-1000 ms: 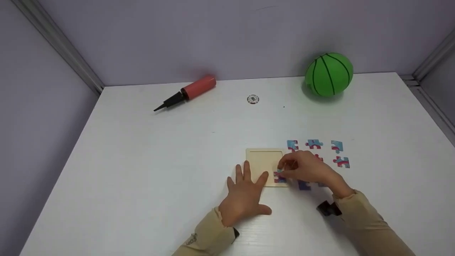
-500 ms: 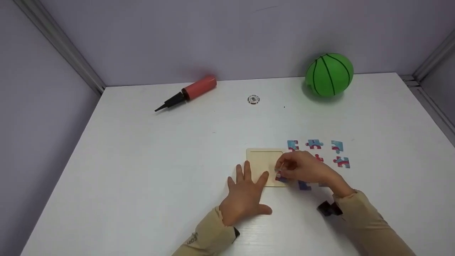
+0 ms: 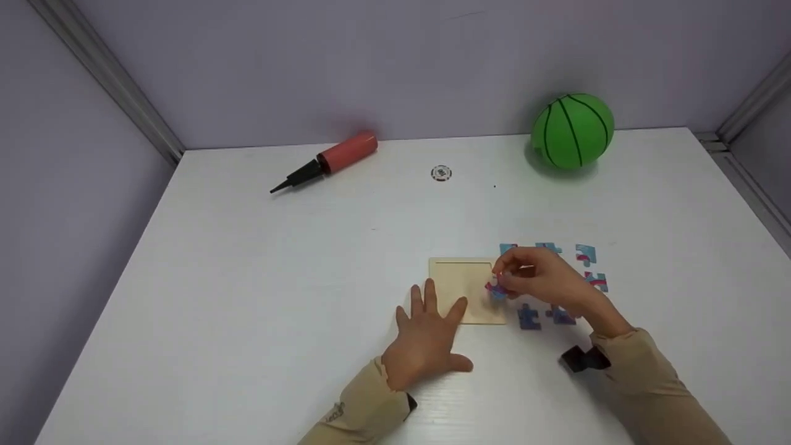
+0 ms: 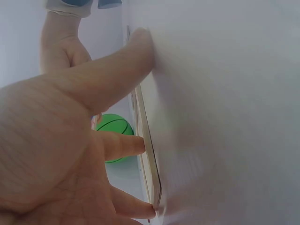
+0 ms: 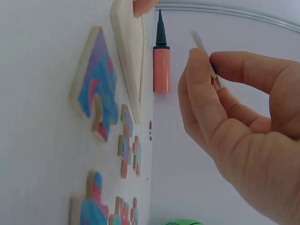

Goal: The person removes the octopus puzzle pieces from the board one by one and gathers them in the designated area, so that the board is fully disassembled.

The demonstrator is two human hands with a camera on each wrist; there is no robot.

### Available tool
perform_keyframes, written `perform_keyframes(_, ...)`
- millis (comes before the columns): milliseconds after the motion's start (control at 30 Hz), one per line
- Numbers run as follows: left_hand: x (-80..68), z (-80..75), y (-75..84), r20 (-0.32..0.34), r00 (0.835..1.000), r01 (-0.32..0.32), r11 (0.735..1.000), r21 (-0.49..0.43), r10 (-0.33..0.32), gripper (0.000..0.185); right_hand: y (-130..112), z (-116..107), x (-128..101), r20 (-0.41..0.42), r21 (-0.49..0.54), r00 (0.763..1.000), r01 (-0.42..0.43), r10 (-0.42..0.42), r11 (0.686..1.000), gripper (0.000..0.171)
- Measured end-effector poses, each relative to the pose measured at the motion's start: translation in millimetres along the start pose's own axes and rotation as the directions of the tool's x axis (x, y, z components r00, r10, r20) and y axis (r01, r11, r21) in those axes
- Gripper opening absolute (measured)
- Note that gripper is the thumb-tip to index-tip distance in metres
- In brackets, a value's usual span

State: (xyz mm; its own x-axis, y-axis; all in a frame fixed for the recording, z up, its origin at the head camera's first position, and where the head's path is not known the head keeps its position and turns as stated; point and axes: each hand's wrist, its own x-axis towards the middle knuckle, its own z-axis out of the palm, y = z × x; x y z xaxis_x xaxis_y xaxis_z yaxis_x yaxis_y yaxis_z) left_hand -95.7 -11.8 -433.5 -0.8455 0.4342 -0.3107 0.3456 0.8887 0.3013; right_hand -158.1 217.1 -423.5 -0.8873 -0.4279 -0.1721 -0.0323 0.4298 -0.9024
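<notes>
My left hand [image 3: 426,340] lies flat, fingers straight, steadying the wooden puzzle tray [image 3: 465,278]. Just beyond, my right hand [image 3: 541,281] pinches a pink-and-blue puzzle piece [image 3: 496,289] above the tray's right edge, half hiding it and the loose pieces [image 3: 586,253] behind.

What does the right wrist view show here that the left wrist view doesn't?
Only the right wrist view shows the right hand pinching a puzzle piece off the table, loose puzzle pieces lying flat, and the red air pump. Only the left wrist view shows the left hand, fingers straight against the wooden puzzle tray. Both share the tray, the white table and the green ball, though only a sliver of it shows in the right wrist view.
</notes>
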Motion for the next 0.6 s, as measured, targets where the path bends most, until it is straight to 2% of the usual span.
perform_keyframes(133, 0.3, 0.3, 1.2, 0.004, 1.0, 0.0, 1.0, 0.003, 0.0, 0.093, 7.7, -6.5, -8.0, -0.02, -0.038, 1.0, 0.01, -0.011, 0.999, 0.014)
perform_keyframes(433, 1.1, -0.7, 0.0, 0.011, 1.0, 0.005, 1.0, -0.001, -0.005, 0.093, 27.2, -27.4, -40.3, -0.101, -0.19, 0.994, -0.05, 0.032, 0.98, 0.011)
perform_keyframes(600, 1.3, 0.1, 0.7, 0.021, 1.0, 0.019, 1.0, -0.019, -0.019, 0.094, 34.7, -40.0, -59.1, -0.137, -0.198, 0.988, -0.101, 0.074, 0.975, 0.014)
